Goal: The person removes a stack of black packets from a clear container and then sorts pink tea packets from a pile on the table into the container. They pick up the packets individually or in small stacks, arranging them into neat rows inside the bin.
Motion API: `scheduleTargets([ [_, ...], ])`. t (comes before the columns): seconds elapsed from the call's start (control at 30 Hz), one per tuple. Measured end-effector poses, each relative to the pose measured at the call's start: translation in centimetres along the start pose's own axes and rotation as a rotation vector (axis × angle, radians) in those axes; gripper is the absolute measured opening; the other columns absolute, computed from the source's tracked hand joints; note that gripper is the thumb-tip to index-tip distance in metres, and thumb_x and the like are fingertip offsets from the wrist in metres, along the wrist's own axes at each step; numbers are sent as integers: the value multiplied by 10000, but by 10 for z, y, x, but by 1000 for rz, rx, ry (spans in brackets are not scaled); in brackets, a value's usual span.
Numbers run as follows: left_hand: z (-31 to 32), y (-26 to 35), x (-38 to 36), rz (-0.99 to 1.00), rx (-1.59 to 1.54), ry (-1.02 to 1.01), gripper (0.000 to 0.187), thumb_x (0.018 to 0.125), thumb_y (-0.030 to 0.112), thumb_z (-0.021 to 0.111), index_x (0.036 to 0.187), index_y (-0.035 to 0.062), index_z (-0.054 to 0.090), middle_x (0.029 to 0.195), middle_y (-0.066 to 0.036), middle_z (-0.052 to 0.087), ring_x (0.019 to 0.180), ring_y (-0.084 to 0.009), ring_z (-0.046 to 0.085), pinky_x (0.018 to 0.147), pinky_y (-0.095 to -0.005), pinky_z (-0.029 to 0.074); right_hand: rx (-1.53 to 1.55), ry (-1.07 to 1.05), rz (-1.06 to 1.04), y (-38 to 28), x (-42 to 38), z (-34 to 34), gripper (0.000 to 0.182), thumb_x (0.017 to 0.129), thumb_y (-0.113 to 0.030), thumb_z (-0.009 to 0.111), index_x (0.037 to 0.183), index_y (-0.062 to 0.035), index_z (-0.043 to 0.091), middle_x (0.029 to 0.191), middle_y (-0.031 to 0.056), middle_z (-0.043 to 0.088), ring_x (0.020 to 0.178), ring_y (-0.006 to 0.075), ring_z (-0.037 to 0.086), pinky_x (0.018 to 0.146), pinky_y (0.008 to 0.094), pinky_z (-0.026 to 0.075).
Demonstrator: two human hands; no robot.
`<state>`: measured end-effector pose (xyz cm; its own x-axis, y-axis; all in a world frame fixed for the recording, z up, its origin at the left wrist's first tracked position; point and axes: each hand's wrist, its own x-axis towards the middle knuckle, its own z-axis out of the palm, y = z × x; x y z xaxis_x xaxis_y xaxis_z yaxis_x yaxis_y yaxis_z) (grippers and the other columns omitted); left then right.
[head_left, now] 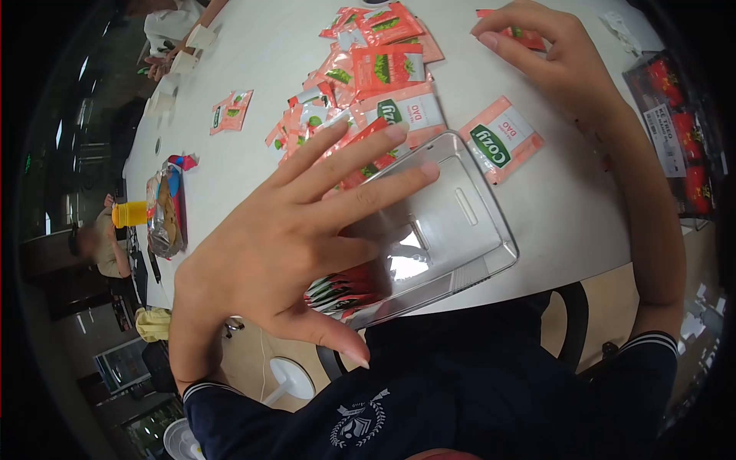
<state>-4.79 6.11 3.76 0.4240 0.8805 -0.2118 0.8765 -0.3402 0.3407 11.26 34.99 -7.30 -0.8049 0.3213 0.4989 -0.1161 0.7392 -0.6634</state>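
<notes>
A clear plastic box (491,218) lies at the table's near edge, with several upright sachets (349,291) packed in its left end. My left hand (287,222) is spread over that end, fingers stretched across the top and thumb by the near side; it hides part of the contents. At the upper right, my right hand (556,57) is curled with thumb and index close together on a pink-red sachet (529,38), partly covered by the hand. A Cozy sachet (502,142) lies just beyond the box. Past my left fingertips is a loose pile of similar sachets (383,69).
A few sachets (231,113) lie apart on the left of the white table (268,46). Beyond them are a crumpled snack bag (166,211) and a yellow-capped container (129,215). A pack with strawberry pictures (675,130) stands at far right. Other people are at the left.
</notes>
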Motion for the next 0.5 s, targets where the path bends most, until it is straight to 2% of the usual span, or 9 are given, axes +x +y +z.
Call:
scheduleTargets([
  [0.13,-1,0,8,-15,-1,-144,967,626,918,615,868,5,823,1641,-184,454,1573,-514,238,1222,-748,152,-130,-10,-37,-7,0,-11,141,928,-122,745,1008,-16,794,981,157,778,927,256,733,875,358,570],
  [0.4,7,1,3,-71,9,-196,941,636,921,620,851,28,824,1646,-179,444,1573,-520,222,1231,-753,118,-62,-35,-26,5,3,-6,141,926,-127,748,1007,-20,795,979,143,780,931,255,731,864,362,570],
  [0.5,8,1,1,-71,3,-179,922,648,907,632,856,30,826,1646,-180,445,1577,-512,222,1230,-751,127,-80,-2,-85,8,2,-6,134,923,-125,750,1002,-25,793,975,144,778,928,261,731,856,362,570],
])
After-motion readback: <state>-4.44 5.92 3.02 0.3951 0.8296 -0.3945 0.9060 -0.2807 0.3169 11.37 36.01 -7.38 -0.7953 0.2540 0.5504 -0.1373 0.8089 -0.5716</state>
